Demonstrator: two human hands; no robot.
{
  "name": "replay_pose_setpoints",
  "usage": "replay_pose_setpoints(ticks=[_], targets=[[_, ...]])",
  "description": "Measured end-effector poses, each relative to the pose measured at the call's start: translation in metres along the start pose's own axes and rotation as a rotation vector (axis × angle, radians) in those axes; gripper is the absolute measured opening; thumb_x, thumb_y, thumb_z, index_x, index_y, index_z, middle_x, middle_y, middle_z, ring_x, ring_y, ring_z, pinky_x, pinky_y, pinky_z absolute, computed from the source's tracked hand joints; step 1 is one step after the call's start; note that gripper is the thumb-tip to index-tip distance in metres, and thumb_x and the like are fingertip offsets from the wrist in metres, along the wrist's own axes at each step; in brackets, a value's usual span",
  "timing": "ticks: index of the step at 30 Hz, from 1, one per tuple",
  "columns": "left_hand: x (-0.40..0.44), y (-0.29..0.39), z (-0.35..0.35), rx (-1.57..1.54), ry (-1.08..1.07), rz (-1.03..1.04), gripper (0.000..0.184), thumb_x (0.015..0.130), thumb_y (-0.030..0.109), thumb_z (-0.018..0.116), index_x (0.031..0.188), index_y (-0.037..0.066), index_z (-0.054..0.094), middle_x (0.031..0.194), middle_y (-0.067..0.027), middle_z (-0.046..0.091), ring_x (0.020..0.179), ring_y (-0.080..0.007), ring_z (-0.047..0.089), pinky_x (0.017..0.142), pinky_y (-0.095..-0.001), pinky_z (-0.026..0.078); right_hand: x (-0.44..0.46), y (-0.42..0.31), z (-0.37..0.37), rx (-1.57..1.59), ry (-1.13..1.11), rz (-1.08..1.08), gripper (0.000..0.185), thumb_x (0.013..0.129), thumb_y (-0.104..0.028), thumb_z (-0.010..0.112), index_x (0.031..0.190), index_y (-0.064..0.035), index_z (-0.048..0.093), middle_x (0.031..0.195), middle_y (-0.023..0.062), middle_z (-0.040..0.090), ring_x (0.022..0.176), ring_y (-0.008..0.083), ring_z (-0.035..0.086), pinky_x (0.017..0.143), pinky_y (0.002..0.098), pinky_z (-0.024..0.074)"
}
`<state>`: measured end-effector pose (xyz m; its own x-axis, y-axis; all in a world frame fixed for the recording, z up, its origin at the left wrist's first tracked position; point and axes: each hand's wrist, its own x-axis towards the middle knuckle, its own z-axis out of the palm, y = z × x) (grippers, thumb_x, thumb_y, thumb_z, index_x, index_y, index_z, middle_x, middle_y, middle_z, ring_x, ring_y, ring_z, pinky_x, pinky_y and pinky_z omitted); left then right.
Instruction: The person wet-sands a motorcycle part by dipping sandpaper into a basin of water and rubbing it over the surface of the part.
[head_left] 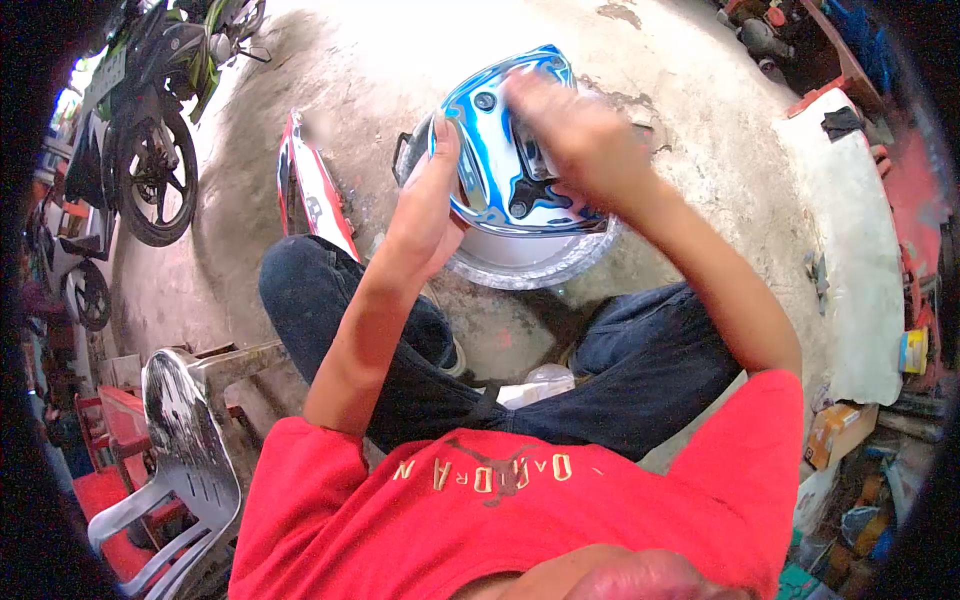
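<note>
A glossy blue and white motorcycle fairing piece (500, 190), with dark round holes and a black recess in it, is held tilted above a round grey basin (530, 272). My left hand (432, 205) grips its left edge, thumb on the front face and the other fingers hidden behind. Over the fairing's upper right part is my right hand (585, 135), its fingertips smeared by motion near the surface. Whether anything is between those fingers cannot be made out. The basin stands on the floor between my bent legs, partly covered by the fairing.
A red and white fairing panel (318, 195) lies on the concrete floor to the left. Motorcycles (155, 170) stand at the far left. A grey plastic chair (190, 430) is near my left side. A low concrete ledge (850, 260) and a cardboard box (838, 435) are at right.
</note>
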<state>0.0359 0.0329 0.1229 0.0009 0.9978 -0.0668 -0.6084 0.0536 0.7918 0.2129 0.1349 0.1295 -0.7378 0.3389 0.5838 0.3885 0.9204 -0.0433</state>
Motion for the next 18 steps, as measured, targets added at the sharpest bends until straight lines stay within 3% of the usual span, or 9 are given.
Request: replay_pose_setpoints(ticks=[1, 3, 5, 7, 9, 11, 13, 15, 18], targets=[[-0.002, -0.001, 0.002, 0.018, 0.031, -0.014, 0.059, 0.105, 0.048, 0.037, 0.143, 0.003, 0.041, 0.135, -0.0097, 0.057, 0.121, -0.0189, 0.058, 0.102, -0.0364, 0.048, 0.003, 0.016, 0.002, 0.022, -0.008, 0.203, 0.043, 0.088, -0.004, 0.053, 0.130, 0.0005, 0.056, 0.133, 0.0230, 0.058, 0.120, 0.0358, 0.060, 0.102, 0.0419, 0.0483], [-0.002, -0.001, 0.005, 0.060, 0.083, -0.039, 0.060, 0.105, 0.048, 0.037, 0.144, 0.003, 0.040, 0.136, -0.0095, 0.056, 0.122, -0.0190, 0.058, 0.103, -0.0364, 0.048, -0.002, 0.027, 0.005, -0.017, -0.007, 0.231, 0.042, 0.089, -0.003, 0.052, 0.130, 0.0008, 0.056, 0.133, 0.0225, 0.058, 0.122, 0.0352, 0.059, 0.104, 0.0410, 0.0476], [0.001, -0.002, 0.006, 0.043, 0.040, -0.017, 0.060, 0.105, 0.049, 0.036, 0.144, 0.004, 0.039, 0.138, -0.0087, 0.055, 0.123, -0.0192, 0.057, 0.103, -0.0370, 0.048, -0.003, -0.008, 0.007, 0.083, 0.031, 0.060, 0.044, 0.087, -0.003, 0.054, 0.131, 0.0003, 0.057, 0.133, 0.0217, 0.059, 0.123, 0.0334, 0.058, 0.104, 0.0408, 0.0476], [0.003, -0.009, -0.004, 0.007, 0.023, -0.007, 0.061, 0.104, 0.050, 0.036, 0.144, 0.004, 0.040, 0.137, -0.0085, 0.055, 0.123, -0.0187, 0.057, 0.103, -0.0369, 0.048, 0.002, -0.032, 0.002, 0.023, 0.094, -0.207, 0.046, 0.083, -0.011, 0.058, 0.128, 0.0029, 0.057, 0.129, 0.0211, 0.062, 0.114, 0.0328, 0.064, 0.097, 0.0408, 0.0515], [0.004, -0.009, -0.006, 0.015, -0.015, -0.006, 0.061, 0.104, 0.050, 0.036, 0.143, 0.004, 0.040, 0.138, -0.0087, 0.054, 0.124, -0.0174, 0.056, 0.103, -0.0366, 0.048, 0.001, -0.007, 0.005, 0.029, 0.097, -0.090, 0.048, 0.083, -0.005, 0.055, 0.131, -0.0007, 0.057, 0.131, 0.0198, 0.061, 0.121, 0.0311, 0.061, 0.103, 0.0392, 0.0487], [0.000, -0.005, 0.000, 0.013, -0.052, -0.039, 0.060, 0.105, 0.050, 0.036, 0.143, 0.004, 0.041, 0.140, -0.0086, 0.053, 0.125, -0.0168, 0.055, 0.102, -0.0362, 0.049, 0.006, 0.024, 0.005, 0.025, -0.066, 0.298, 0.046, 0.086, -0.002, 0.053, 0.132, -0.0004, 0.056, 0.128, 0.0188, 0.062, 0.119, 0.0324, 0.061, 0.102, 0.0406, 0.0486], [0.003, -0.006, 0.002, 0.033, -0.046, -0.028, 0.061, 0.105, 0.050, 0.035, 0.144, 0.004, 0.039, 0.140, -0.0087, 0.052, 0.125, -0.0174, 0.055, 0.102, -0.0365, 0.049, 0.016, 0.002, -0.016, 0.118, -0.227, 0.408, 0.044, 0.087, -0.001, 0.053, 0.131, 0.0002, 0.056, 0.128, 0.0191, 0.062, 0.120, 0.0323, 0.060, 0.102, 0.0409, 0.0479], [0.002, -0.011, 0.007, 0.040, 0.016, 0.008, 0.061, 0.105, 0.050, 0.034, 0.145, 0.004, 0.038, 0.139, -0.0089, 0.053, 0.124, -0.0179, 0.056, 0.102, -0.0365, 0.049, 0.005, -0.031, 0.007, 0.043, 0.093, -0.018, 0.041, 0.088, -0.001, 0.054, 0.128, 0.0005, 0.057, 0.128, 0.0189, 0.062, 0.118, 0.0314, 0.061, 0.101, 0.0394, 0.0489], [0.001, -0.008, 0.004, -0.008, -0.013, -0.037, 0.061, 0.105, 0.050, 0.034, 0.145, 0.004, 0.037, 0.139, -0.0093, 0.053, 0.123, -0.0189, 0.056, 0.102, -0.0371, 0.049, 0.006, -0.015, 0.005, 0.053, 0.051, 0.097, 0.039, 0.087, -0.004, 0.058, 0.126, -0.0018, 0.059, 0.130, 0.0184, 0.061, 0.116, 0.0318, 0.062, 0.098, 0.0385, 0.0499]])
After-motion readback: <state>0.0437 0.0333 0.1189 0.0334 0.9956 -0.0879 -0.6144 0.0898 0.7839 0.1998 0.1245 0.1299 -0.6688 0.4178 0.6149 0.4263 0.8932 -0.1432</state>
